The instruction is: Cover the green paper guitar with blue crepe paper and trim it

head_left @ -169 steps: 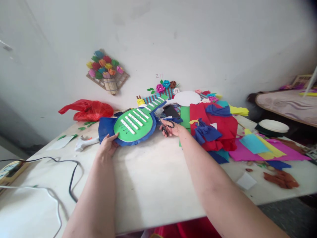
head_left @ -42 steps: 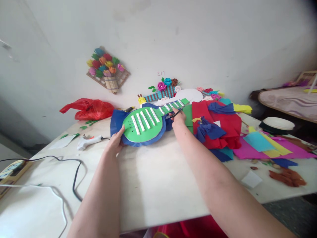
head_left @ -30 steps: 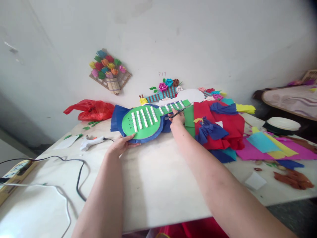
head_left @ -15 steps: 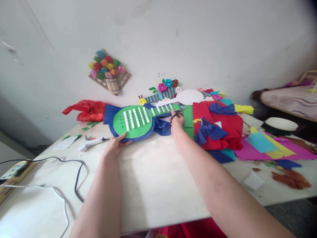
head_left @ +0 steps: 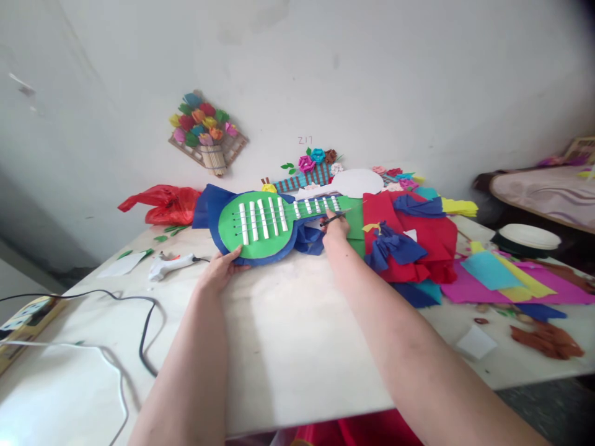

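Note:
A green paper guitar (head_left: 256,249) with white rolled strips across its body and neck lies over blue crepe paper (head_left: 207,207). My left hand (head_left: 226,267) grips the lower left edge of its round body, thumb on top and fingers beneath. Near the neck, my right hand (head_left: 335,227) is closed around dark-handled scissors (head_left: 329,219), whose blades point right along the neck. Crumpled blue paper hangs below the neck, just left of my right hand.
A white glue gun (head_left: 170,266) and a red plastic bag (head_left: 174,205) are at the left. Cables (head_left: 147,334) run over the table's left side. Red paper (head_left: 437,238), magenta paper (head_left: 483,288) and a round white-topped container (head_left: 527,237) are on the right. Paper flowers stand by the wall.
The paper guitar has shifted slightly to the right, with my left hand along its edge. My right hand and the scissors have moved a little right, and the blades look closer together.

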`<state>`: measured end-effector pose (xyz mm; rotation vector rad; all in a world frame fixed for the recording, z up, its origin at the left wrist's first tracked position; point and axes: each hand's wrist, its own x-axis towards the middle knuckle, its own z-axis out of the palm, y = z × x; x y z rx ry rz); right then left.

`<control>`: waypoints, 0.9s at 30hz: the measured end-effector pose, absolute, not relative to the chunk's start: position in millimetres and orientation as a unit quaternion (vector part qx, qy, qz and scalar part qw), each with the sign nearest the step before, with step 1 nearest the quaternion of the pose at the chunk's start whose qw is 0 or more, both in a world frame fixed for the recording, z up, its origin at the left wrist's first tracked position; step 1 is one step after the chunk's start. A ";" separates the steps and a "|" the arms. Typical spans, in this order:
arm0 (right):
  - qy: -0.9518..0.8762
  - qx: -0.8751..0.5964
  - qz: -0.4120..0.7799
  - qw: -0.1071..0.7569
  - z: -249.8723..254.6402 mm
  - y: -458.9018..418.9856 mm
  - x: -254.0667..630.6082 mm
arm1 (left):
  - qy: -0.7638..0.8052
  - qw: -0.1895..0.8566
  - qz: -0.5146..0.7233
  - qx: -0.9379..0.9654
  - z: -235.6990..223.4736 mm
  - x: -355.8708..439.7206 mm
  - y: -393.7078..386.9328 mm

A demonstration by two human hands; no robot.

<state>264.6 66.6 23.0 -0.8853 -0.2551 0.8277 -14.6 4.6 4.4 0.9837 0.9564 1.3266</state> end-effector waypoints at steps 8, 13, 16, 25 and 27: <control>-0.124 -0.405 0.384 0.820 30.4 64.5 256.7 | 0.424 0.578 0.591 0.370 9.5 -10.1 3.1; -0.124 -0.407 0.379 0.822 31.1 62.4 257.1 | 0.450 0.632 0.501 0.383 16.3 -14.5 -2.5; -0.121 -0.399 0.379 0.826 30.4 61.6 257.2 | 0.455 0.623 0.508 0.384 15.3 -15.0 -1.3; -0.116 -0.393 0.407 0.816 25.2 63.4 260.8 | 0.417 0.524 0.655 0.350 6.0 -21.5 8.4; -0.113 -0.399 0.407 0.814 22.6 64.5 263.8 | 0.428 0.518 0.657 0.342 6.9 -22.1 7.7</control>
